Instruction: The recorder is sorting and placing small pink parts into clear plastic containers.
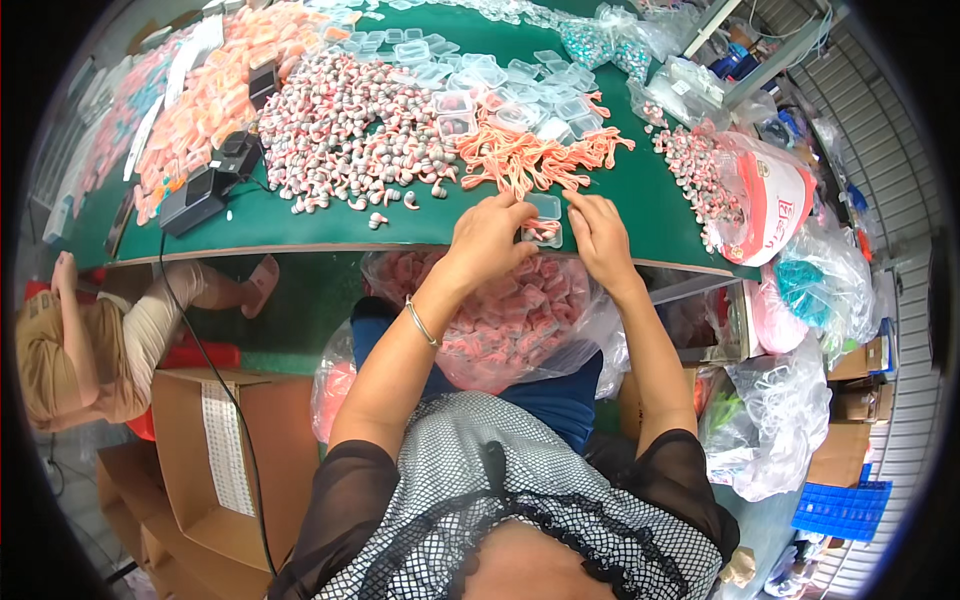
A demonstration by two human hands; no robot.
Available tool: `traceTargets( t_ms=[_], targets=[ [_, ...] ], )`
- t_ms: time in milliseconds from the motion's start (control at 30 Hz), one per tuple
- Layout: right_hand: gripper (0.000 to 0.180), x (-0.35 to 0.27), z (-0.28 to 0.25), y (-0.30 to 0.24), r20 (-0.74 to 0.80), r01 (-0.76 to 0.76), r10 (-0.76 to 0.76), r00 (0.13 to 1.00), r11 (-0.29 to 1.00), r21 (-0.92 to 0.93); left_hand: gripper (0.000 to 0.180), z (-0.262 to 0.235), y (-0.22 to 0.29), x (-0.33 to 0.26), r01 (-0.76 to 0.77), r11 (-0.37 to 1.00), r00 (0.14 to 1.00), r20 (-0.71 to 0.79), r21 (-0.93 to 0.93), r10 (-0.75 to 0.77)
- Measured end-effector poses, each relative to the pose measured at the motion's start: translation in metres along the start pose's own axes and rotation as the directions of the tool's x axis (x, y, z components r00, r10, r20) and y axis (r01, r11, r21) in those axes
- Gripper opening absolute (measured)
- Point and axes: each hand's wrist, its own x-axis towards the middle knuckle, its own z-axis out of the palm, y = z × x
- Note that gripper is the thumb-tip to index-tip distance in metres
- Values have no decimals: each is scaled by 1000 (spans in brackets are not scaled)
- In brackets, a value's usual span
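Observation:
A small clear plastic box (541, 233) stands with its lid raised at the near edge of the green table. Orange cord and small pinkish pieces lie in it. My left hand (488, 238) grips the box's left side, its thumb at the near corner. To the right of the lid, my right hand (600, 238) has its fingers stretched forward and slightly apart, with nothing visible in them. Just beyond the box lies a pile of looped orange cords (530, 158). A big heap of small curved pink-and-grey pieces (345, 130) spreads to the left of it.
More clear boxes (490, 75) lie farther back on the table (420, 225). Orange cases (205, 100) and black devices (195, 200) are at left. A red-and-white bag (775, 200) spills small pieces at right. A bag of pink packets (510, 315) rests below the edge. Another person (80, 360) sits left.

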Motion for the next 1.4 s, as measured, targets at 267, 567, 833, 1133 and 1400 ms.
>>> traceTargets(
  t_ms=[267, 567, 833, 1133, 1400],
  targets=[
    [25, 22, 16, 8, 102, -156, 141, 985, 976, 153, 46, 0, -6, -3, -28, 1000, 999, -40, 1, 28],
    [17, -6, 8, -18, -108, 36, -25, 994, 994, 102, 51, 8, 0, -6, 57, 991, 991, -116, -120, -71],
    [21, -28, 15, -27, -211, 127, -120, 970, 992, 21, 29, 9, -9, -7, 6, 997, 990, -138, -82, -17],
    [21, -32, 22, -25, -252, 108, -91, 964, 993, 53, 17, 11, 12, -8, 270, 956, 939, -190, -111, -287],
    [21, -32, 24, -26, -272, 107, -85, 959, 992, 68, 15, 24, 16, -17, 223, 970, 908, -342, -94, -242]
  ],
)
